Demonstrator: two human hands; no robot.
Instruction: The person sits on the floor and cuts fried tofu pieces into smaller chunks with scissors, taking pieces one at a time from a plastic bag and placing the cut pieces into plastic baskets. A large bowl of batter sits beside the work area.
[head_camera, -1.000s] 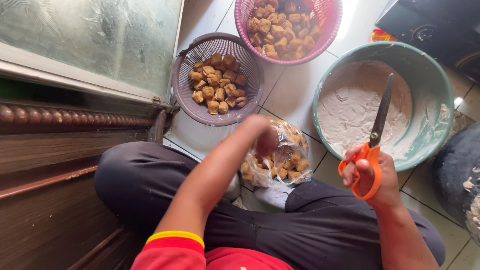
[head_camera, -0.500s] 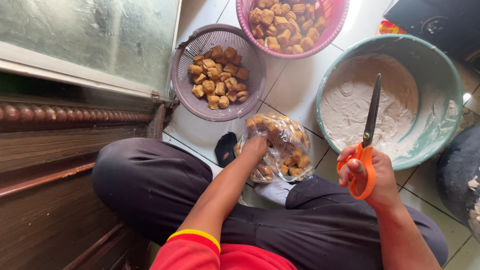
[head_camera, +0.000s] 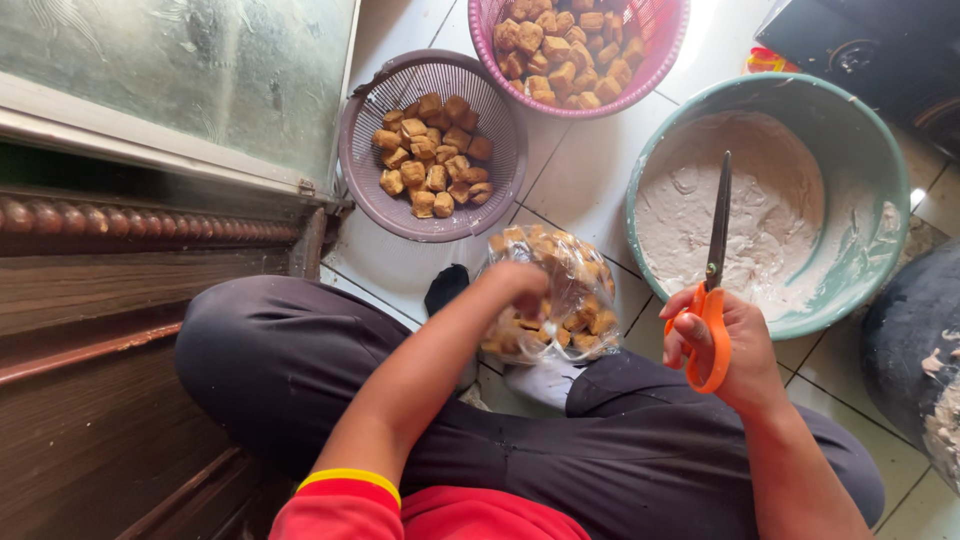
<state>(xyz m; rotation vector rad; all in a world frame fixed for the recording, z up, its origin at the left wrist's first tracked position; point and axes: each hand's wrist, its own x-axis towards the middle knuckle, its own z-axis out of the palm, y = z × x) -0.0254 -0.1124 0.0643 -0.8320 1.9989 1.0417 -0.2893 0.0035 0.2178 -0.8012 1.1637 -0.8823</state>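
Two hands busy: left hand (head_camera: 520, 285) reaching into clear bag of fried tofu (head_camera: 560, 295), grip hidden; right hand (head_camera: 735, 345) closed around orange-handled scissors (head_camera: 712, 290), beside batter basin (head_camera: 765, 200).

Bright daylight, sharp, mild edge distortion

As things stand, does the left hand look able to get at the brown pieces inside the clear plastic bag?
Probably yes. The left hand already rests on the clear plastic bag of brown pieces between the legs, with nothing lying between them. Whether the bag's mouth is open under the hand cannot be told.
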